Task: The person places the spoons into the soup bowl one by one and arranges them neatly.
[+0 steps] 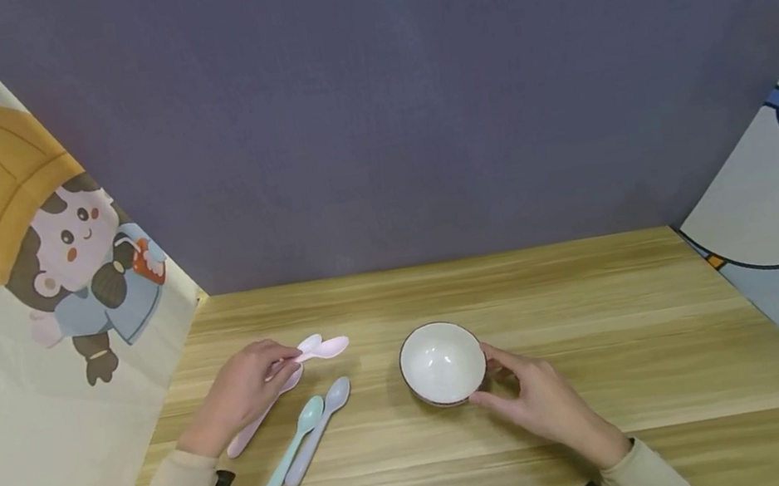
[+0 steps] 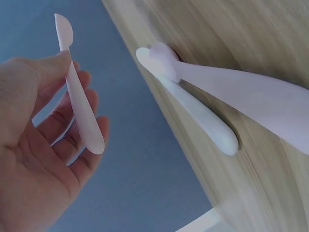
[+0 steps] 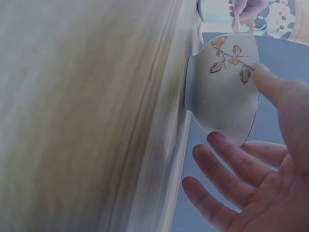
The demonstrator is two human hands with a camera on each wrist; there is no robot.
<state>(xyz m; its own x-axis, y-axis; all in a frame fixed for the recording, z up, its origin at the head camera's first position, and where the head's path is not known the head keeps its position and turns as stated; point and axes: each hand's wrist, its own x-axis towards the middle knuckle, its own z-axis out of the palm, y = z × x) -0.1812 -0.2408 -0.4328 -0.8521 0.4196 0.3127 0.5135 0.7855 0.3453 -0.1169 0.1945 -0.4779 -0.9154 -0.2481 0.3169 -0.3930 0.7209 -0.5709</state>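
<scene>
My left hand [image 1: 248,388] pinches a pale pink spoon [image 1: 330,347] between thumb and fingers, raised over the table at the left. In the left wrist view its handle [image 2: 86,113] lies along the curled fingers. A white spoon [image 2: 205,116] and a pinkish-lilac spoon [image 2: 251,92] rest on the table below, their heads overlapping in that view. My right hand [image 1: 543,400] holds the side of a white bowl [image 1: 442,363] with a dark rim, which stands upright on the table. Thumb and index finger straddle its wall; in the right wrist view a leafy branch pattern [image 3: 234,60] decorates the outside.
A mint green spoon [image 1: 289,457] and a grey-lilac spoon [image 1: 317,433] lie side by side nearer the front left. The wooden table [image 1: 593,288] meets a dark blue wall [image 1: 407,106] at the back. Light cartoon-printed sheets flank both sides.
</scene>
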